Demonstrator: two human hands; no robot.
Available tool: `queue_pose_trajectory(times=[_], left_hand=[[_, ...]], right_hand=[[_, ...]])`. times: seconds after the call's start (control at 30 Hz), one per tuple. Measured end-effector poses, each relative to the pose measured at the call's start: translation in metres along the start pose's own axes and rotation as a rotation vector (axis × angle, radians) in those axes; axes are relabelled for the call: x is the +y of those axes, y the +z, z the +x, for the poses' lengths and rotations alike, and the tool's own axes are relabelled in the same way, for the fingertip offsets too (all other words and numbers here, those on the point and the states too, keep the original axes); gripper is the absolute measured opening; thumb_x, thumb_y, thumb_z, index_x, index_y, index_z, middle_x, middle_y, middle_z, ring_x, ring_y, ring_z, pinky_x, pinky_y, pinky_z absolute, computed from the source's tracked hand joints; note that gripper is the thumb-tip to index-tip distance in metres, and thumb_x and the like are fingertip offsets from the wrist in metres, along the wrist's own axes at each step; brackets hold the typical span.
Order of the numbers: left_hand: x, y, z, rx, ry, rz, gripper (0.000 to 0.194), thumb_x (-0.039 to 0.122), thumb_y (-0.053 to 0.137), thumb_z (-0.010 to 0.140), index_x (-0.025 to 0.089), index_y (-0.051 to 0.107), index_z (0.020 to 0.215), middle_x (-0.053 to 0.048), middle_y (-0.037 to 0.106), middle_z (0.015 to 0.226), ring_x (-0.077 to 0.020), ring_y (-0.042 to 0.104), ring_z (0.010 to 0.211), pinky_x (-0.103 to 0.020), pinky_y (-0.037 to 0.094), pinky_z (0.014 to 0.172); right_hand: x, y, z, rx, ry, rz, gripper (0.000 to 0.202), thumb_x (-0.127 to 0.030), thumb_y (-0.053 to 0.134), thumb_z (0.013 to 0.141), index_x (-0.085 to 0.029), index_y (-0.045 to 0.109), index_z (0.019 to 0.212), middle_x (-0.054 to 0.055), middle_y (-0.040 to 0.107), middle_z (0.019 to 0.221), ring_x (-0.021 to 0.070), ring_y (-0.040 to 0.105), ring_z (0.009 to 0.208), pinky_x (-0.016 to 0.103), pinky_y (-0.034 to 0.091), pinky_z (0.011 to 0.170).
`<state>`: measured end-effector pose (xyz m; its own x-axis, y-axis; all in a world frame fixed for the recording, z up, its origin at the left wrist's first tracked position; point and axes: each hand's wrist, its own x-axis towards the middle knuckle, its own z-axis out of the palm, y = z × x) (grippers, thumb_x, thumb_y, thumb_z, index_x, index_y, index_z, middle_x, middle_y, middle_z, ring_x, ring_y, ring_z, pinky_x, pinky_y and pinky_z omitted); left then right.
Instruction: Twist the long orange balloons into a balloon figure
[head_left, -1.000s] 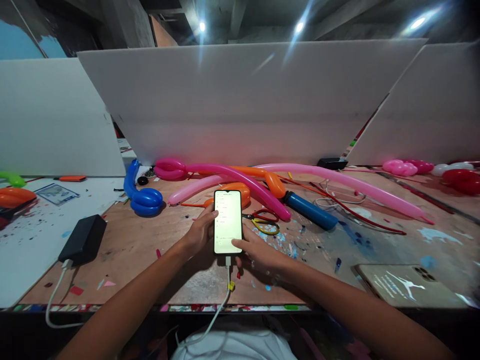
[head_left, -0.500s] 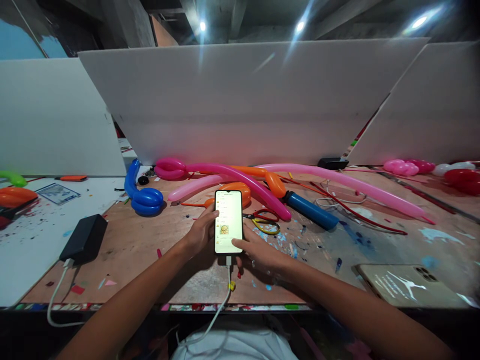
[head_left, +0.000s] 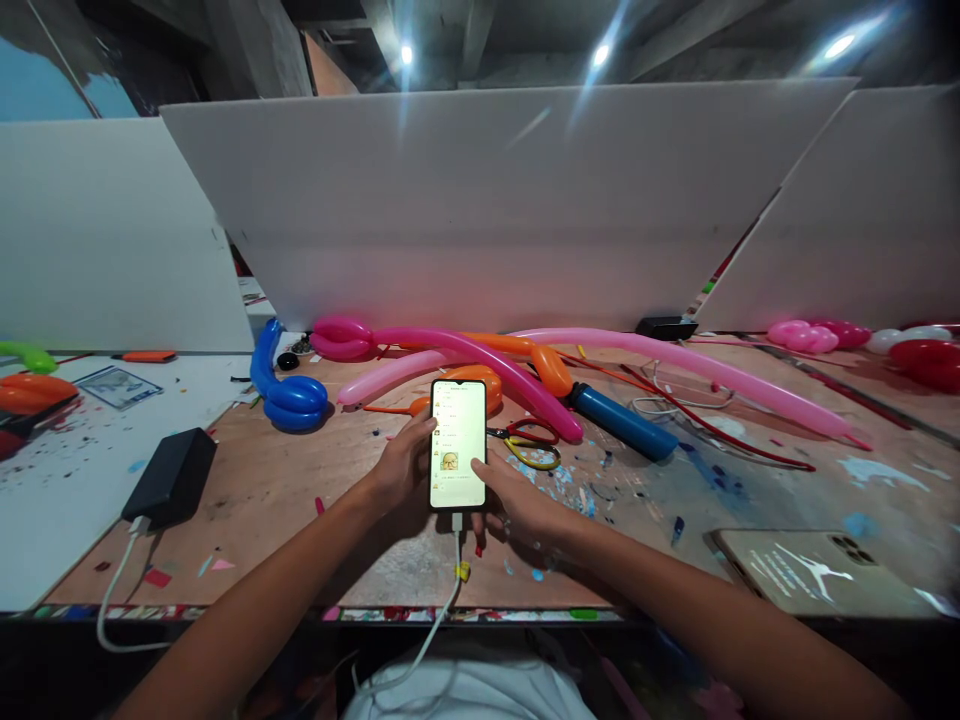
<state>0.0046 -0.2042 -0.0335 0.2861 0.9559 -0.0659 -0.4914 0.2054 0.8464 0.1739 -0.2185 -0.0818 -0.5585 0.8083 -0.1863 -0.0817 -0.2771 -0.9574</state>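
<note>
A lit smartphone [head_left: 458, 440] stands upright between my two hands, its screen facing me with a list and a small picture. My left hand [head_left: 405, 462] grips its left edge, the thumb over the side of the screen. At the lower right edge my right hand [head_left: 517, 500] is closed on the phone, thumb at the screen's border; its other fingers are partly hidden behind. A white charging cable [head_left: 457, 570] runs down from the phone's bottom. Just beyond lie scissors [head_left: 534, 445] with red and yellow handles, an orange balloon [head_left: 480, 388] and a magenta balloon [head_left: 495, 365].
A blue balloon pump [head_left: 622, 422] and a long pink balloon [head_left: 720, 375] lie to the right. A blue twisted balloon [head_left: 294, 402] and a black power bank [head_left: 169, 478] are on the left. Another phone [head_left: 821, 572] lies front right. White boards [head_left: 510, 210] stand behind.
My right thumb has shifted slightly up and right toward the phone's edge, and the list on the screen has changed a little. Both hands still hold the phone.
</note>
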Motion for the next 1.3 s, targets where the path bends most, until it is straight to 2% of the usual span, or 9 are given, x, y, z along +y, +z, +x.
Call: queue_pose_trajectory(times=[0.13, 0.27, 0.5, 0.67, 0.83, 1.07, 1.2, 1.3], left_hand=[[0.0, 0.001, -0.001, -0.007, -0.006, 0.009, 0.036, 0.032, 0.061, 0.078, 0.013, 0.065, 0.109, -0.009, 0.074, 0.093, -0.0248, 0.069, 0.082, -0.035, 0.054, 0.076], [0.0, 0.003, -0.004, -0.046, -0.027, -0.001, 0.033, 0.034, 0.062, 0.078, 0.012, 0.068, 0.101, -0.011, 0.075, 0.092, -0.0255, 0.07, 0.081, -0.035, 0.054, 0.075], [0.0, 0.004, -0.004, -0.006, -0.029, -0.008, 0.033, 0.034, 0.062, 0.078, 0.011, 0.069, 0.1, -0.011, 0.075, 0.089, -0.0254, 0.07, 0.079, -0.035, 0.055, 0.075], [-0.001, 0.003, -0.006, -0.025, -0.084, -0.049, 0.033, 0.036, 0.058, 0.081, 0.01, 0.07, 0.098, -0.011, 0.075, 0.087, -0.0251, 0.07, 0.076, -0.035, 0.056, 0.07], [0.0, 0.005, -0.006, -0.019, -0.044, -0.061, 0.029, 0.032, 0.059, 0.081, 0.011, 0.07, 0.097, -0.01, 0.075, 0.091, -0.024, 0.07, 0.08, -0.033, 0.057, 0.071], [0.0, 0.004, -0.003, 0.0, -0.052, -0.032, 0.031, 0.033, 0.059, 0.08, 0.011, 0.07, 0.1, -0.011, 0.075, 0.094, -0.0261, 0.07, 0.085, -0.035, 0.056, 0.074], [-0.001, 0.0, -0.001, 0.028, -0.047, -0.021, 0.031, 0.034, 0.057, 0.082, 0.011, 0.07, 0.098, -0.01, 0.075, 0.093, -0.0247, 0.07, 0.083, -0.034, 0.055, 0.075], [-0.002, -0.002, 0.0, 0.039, -0.085, -0.027, 0.033, 0.034, 0.051, 0.087, 0.011, 0.07, 0.099, -0.011, 0.075, 0.094, -0.0237, 0.07, 0.081, -0.033, 0.055, 0.074]], right_hand=[[-0.004, 0.002, 0.0, -0.018, -0.022, -0.002, 0.05, -0.058, 0.045, 0.09, -0.017, 0.044, 0.119, 0.004, 0.069, 0.067, 0.0114, 0.056, 0.038, 0.016, 0.029, 0.031], [-0.009, 0.005, -0.004, -0.045, -0.051, -0.044, 0.054, -0.059, 0.042, 0.09, -0.015, 0.042, 0.123, 0.007, 0.071, 0.071, 0.0131, 0.058, 0.039, 0.017, 0.032, 0.03], [-0.008, 0.004, -0.004, -0.012, -0.036, -0.035, 0.047, -0.044, 0.046, 0.091, -0.018, 0.04, 0.129, 0.008, 0.072, 0.081, 0.0122, 0.059, 0.038, 0.015, 0.027, 0.029], [-0.014, 0.005, -0.006, -0.041, -0.031, -0.071, 0.048, -0.043, 0.045, 0.091, -0.016, 0.04, 0.13, 0.008, 0.072, 0.079, 0.012, 0.059, 0.039, 0.015, 0.027, 0.029], [-0.013, 0.004, -0.004, -0.055, -0.06, -0.075, 0.049, -0.046, 0.046, 0.09, -0.015, 0.042, 0.127, 0.009, 0.073, 0.079, 0.012, 0.058, 0.038, 0.016, 0.028, 0.03], [-0.003, -0.002, 0.0, -0.041, -0.013, -0.025, 0.058, -0.063, 0.036, 0.09, -0.011, 0.052, 0.111, 0.009, 0.07, 0.065, 0.0126, 0.055, 0.037, 0.019, 0.033, 0.032], [-0.001, -0.004, 0.001, -0.061, -0.01, 0.002, 0.059, -0.064, 0.035, 0.09, -0.01, 0.054, 0.104, 0.006, 0.067, 0.056, 0.0101, 0.045, 0.031, 0.02, 0.035, 0.032], [-0.001, -0.004, 0.001, -0.073, -0.009, 0.02, 0.059, -0.064, 0.035, 0.089, -0.01, 0.055, 0.103, 0.006, 0.068, 0.059, 0.0101, 0.047, 0.032, 0.02, 0.036, 0.033]])
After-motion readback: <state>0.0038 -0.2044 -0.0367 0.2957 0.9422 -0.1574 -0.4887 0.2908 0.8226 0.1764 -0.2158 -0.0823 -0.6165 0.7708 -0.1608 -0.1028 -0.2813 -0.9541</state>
